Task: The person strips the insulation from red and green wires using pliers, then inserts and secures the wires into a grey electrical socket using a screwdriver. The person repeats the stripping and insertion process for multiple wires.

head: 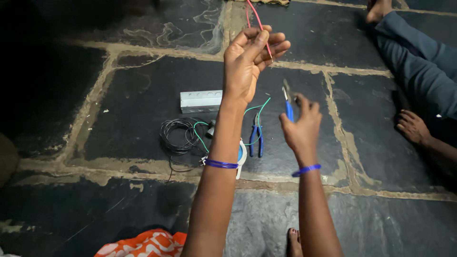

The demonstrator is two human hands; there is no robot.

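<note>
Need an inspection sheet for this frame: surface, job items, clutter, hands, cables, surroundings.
Surface: dark stone slab floor with pale mortar joints.
Job's things: red wire; blue-handled tool, tip blurred.
Clutter: grey metal box; blue-handled pliers on the floor.
Grippers: left hand raised, pinching the red wire; right hand gripping the blue-handled tool.
Cables: black wire coil; green wire loose beside it.
Surroundings: another person's legs at right; orange patterned cloth below.
</note>
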